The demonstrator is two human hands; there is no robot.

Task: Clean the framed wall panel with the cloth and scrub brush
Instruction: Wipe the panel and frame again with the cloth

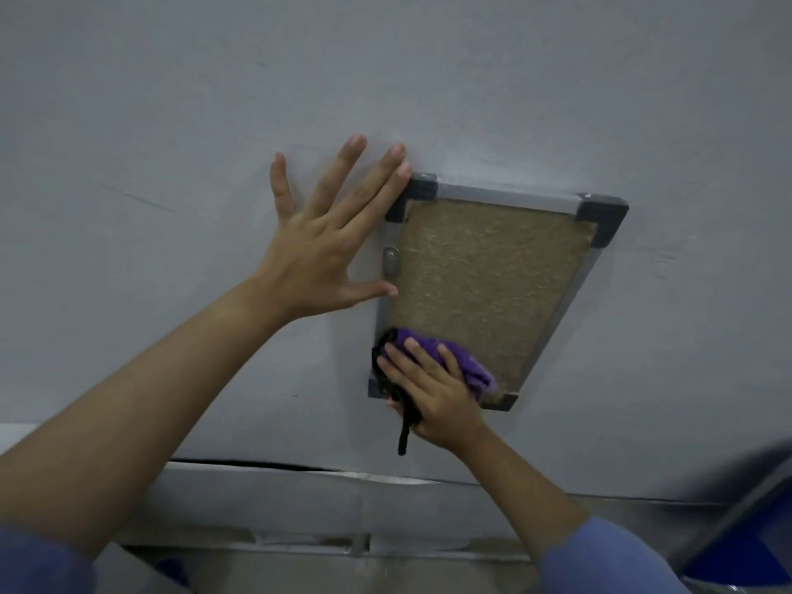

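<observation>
A framed wall panel (484, 276) hangs on a grey wall, with a tan fibrous face, a silver frame and dark corner caps. My left hand (325, 242) lies flat on the wall beside the panel's left edge, fingers spread, fingertips at the top left corner cap and thumb at the left frame rail. My right hand (433, 392) presses a purple cloth (467, 362) with black trim against the panel's bottom left corner. A black strip of the cloth dangles below the hand. No scrub brush is in view.
A small metal latch (391, 261) sits on the panel's left frame rail. Below the wall runs a pale ledge (300, 495) with a dark crack above it. A blurred blue object (754, 546) shows at the bottom right.
</observation>
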